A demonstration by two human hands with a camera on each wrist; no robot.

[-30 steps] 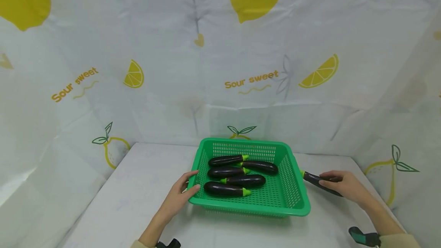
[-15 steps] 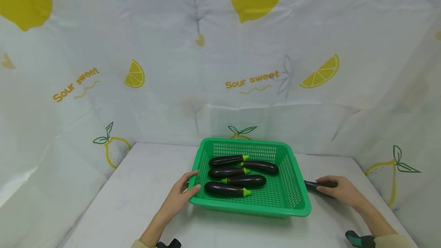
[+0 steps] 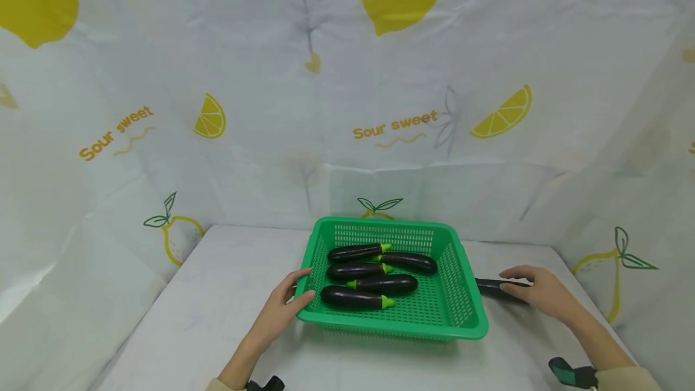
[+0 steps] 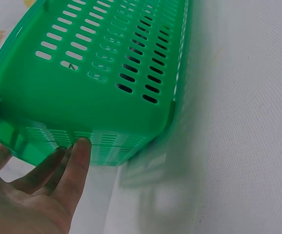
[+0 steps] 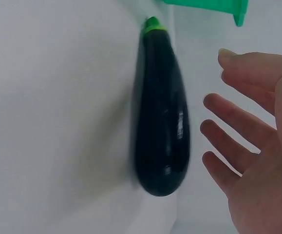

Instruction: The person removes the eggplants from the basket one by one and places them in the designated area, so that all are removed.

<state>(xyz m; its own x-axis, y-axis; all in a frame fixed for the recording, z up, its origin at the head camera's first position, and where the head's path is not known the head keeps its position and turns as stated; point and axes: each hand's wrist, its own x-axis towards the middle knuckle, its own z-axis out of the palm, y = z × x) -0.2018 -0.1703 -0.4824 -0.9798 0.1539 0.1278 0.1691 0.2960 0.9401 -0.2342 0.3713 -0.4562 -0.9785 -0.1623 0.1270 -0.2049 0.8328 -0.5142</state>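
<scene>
A green plastic basket [image 3: 391, 327] with slotted sides stands at the middle of the table. My left hand [image 3: 278, 308] holds its left rim, with the thumb over the edge; in the left wrist view the fingers [image 4: 77, 163] lie against the outer wall. Several dark purple eggplants with bright green stem ends, such as the front one [image 3: 353, 298], lie inside. To the right of the basket, a single eggplant [image 5: 161, 122] rests on the table, stem end towards the basket. Close beside it, my right hand [image 5: 257, 131] has its fingers spread and apart from it.
The white table [image 3: 179, 324] reaches out on both sides of the basket. White sheeting [image 3: 260, 155] printed with lemons rises behind and along both sides. The basket's rear rim sits near that back sheet.
My right hand shifted the loose eggplant and turned it, so its green stem end is now hidden behind the basket's right side. The fingers have since come off it. The left hand stayed put.
</scene>
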